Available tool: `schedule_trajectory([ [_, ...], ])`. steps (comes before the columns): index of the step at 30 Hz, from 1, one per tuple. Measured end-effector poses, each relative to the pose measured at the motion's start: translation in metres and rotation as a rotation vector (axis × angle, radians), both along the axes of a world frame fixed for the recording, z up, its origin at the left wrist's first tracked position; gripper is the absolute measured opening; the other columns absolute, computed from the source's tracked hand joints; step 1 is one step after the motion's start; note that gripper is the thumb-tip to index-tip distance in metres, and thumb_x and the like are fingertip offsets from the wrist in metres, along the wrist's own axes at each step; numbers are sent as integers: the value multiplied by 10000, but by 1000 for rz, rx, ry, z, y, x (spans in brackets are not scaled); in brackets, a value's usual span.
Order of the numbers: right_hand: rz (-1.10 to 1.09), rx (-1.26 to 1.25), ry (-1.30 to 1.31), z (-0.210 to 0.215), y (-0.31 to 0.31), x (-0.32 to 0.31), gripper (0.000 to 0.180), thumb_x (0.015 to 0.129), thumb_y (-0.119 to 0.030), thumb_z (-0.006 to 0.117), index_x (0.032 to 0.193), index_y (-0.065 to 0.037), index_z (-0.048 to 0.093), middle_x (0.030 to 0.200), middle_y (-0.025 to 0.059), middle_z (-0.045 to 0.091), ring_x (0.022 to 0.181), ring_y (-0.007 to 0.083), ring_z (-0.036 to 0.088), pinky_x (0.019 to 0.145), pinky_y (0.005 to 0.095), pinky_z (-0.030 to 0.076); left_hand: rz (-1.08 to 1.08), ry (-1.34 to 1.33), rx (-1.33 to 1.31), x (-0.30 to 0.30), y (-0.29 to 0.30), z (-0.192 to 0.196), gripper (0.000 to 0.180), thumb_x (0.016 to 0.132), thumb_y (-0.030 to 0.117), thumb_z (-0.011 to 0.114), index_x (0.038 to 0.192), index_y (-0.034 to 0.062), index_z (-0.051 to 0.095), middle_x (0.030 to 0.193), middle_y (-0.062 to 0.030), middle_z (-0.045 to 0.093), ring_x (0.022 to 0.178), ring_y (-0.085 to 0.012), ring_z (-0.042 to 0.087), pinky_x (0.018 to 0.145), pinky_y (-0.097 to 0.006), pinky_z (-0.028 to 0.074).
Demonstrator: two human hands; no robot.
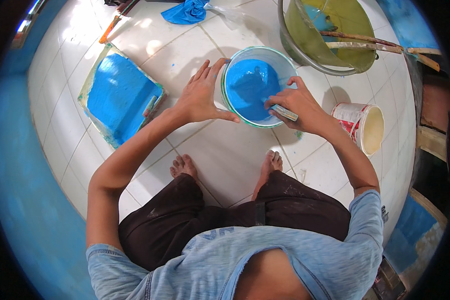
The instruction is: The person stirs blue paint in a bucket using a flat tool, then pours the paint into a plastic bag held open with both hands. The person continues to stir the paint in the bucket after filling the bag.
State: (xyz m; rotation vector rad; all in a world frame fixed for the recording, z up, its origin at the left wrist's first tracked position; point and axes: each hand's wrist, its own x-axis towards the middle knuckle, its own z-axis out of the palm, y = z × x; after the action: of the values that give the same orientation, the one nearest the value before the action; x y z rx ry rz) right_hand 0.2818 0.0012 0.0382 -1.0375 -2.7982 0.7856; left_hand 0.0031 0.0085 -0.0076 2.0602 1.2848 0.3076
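- Bucket point(235, 107): round, clear-walled with a green rim, filled with blue paint; set on the white tiled floor point(225, 155) just ahead of the person's bare feet.
- Left hand point(201, 95): laid against the bucket's left rim, fingers spread wide and the thumb stretched along the near edge; nothing is gripped, the bucket is only steadied.
- Right hand point(300, 102): held over the bucket's right rim, grip closed around a paint-stained stick point(285, 111) whose far end is dipped into the blue paint.
- Paint tray point(120, 95): rectangular, coated in blue, placed on the floor to the left of the bucket, well apart from it.
- Small can point(362, 125): white inside with a red and white label, tipped on its side to the right of the right forearm.
- Large tub point(330, 32): olive green, placed beyond the bucket at upper right, with a long wooden handle point(370, 46) laid across its rim.
- Blue cloth point(187, 11): crumpled on the floor at the top edge.
- Wall point(30, 200): painted blue, seen along the left.
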Motion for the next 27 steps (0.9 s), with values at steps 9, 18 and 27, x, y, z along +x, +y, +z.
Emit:
schedule_trajectory([
  [9, -7, 174, 45, -19, 17, -15, 220, 812, -148, 695, 1028, -186, 674, 871, 4, 684, 816, 187, 583, 923, 395, 317, -4, -24, 9, 0, 2, -3, 1335, 453, 686, 834, 1473, 114, 191, 1474, -214, 337, 1401, -453, 221, 1141, -524, 246],
  [18, -13, -118, -162, 9, 10, -5, 127, 850, -157, 660, 975, -161, 675, 870, 31, 698, 779, 220, 602, 955, 406, 316, 1, -32, -14, 1, 1, -4, 1337, 456, 686, 835, 1477, 120, 182, 1476, -215, 332, 1404, -453, 214, 1138, -526, 250],
  [27, -25, 156, 191, -30, 17, -18, 268, 733, -153, 751, 990, -186, 683, 767, 36, 656, 801, 209, 567, 915, 408, 337, -2, -64, -30, -2, 3, -6, 1340, 451, 672, 844, 1470, 93, 193, 1475, -218, 330, 1402, -453, 220, 1135, -529, 252],
])
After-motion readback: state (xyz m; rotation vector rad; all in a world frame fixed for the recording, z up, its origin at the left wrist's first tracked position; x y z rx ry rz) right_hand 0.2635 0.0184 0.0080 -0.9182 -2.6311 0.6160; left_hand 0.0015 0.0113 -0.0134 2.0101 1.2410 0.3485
